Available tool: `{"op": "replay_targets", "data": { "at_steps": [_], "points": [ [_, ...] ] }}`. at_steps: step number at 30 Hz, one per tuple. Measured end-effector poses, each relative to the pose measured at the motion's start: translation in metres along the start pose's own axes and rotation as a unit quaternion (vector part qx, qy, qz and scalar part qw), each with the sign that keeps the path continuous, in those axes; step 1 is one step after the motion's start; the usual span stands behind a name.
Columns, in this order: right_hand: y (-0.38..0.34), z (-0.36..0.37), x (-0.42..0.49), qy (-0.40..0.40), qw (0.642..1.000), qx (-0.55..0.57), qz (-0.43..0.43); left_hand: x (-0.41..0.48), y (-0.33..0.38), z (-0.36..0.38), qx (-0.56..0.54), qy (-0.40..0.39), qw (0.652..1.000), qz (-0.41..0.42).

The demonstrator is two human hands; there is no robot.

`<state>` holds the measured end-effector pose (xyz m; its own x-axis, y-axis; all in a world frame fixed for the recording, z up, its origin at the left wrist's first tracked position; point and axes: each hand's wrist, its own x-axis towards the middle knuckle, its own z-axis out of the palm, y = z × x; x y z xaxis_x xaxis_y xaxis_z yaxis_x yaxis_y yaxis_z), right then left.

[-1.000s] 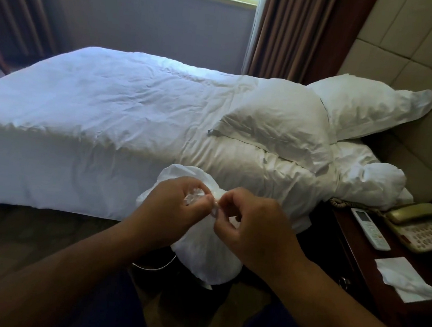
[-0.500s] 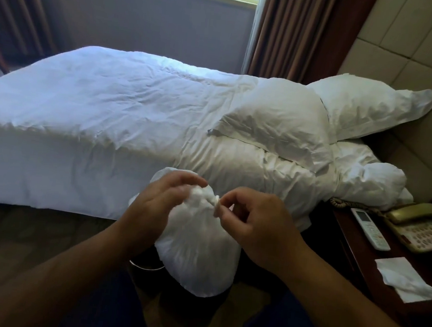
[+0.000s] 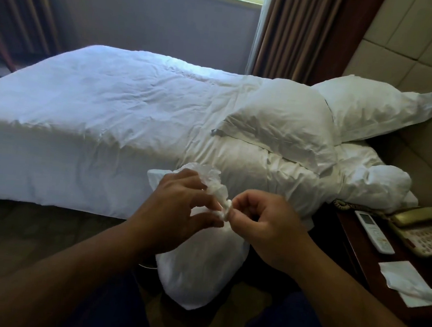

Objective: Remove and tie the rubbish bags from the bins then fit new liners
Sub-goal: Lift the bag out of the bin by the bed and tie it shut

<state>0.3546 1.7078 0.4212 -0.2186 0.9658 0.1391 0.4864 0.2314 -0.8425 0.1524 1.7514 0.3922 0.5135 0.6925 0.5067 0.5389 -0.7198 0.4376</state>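
Between the bed (image 3: 95,115) edge and the dark nightstand (image 3: 357,245) at the right, a white rubbish bag (image 3: 199,272) is held up. Open floor (image 3: 31,232) is seen at the left. The bag's twisted neck is pinched by the curled fingers of the right hand (image 3: 269,229). Its ruffled top is gripped in the left hand (image 3: 176,212), whose fingers are closed narrowly round the plastic.

I pulled the rubbish bag (image 3: 199,270) into a small knot (image 3: 224,212) between my left hand (image 3: 173,206) and right hand (image 3: 265,230); its loose end fanned up.
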Motion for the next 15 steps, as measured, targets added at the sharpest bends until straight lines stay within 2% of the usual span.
{"op": "replay_targets", "data": {
  "at_steps": [7,11,15],
  "points": [
    [-0.001,0.0016,-0.004,-0.006,1.0,-0.003,0.031,0.005,-0.0029,-0.0066,-0.003,0.003,0.999,0.034],
    [-0.0027,0.0022,-0.0052,0.008,1.0,-0.012,0.028,0.005,-0.0042,-0.009,-0.006,0.031,0.999,-0.008],
    [-0.0041,0.0004,-0.0076,-0.005,1.0,0.007,0.017,0.0051,-0.0078,-0.0113,-0.03,0.022,0.998,-0.042]
  ]
}}
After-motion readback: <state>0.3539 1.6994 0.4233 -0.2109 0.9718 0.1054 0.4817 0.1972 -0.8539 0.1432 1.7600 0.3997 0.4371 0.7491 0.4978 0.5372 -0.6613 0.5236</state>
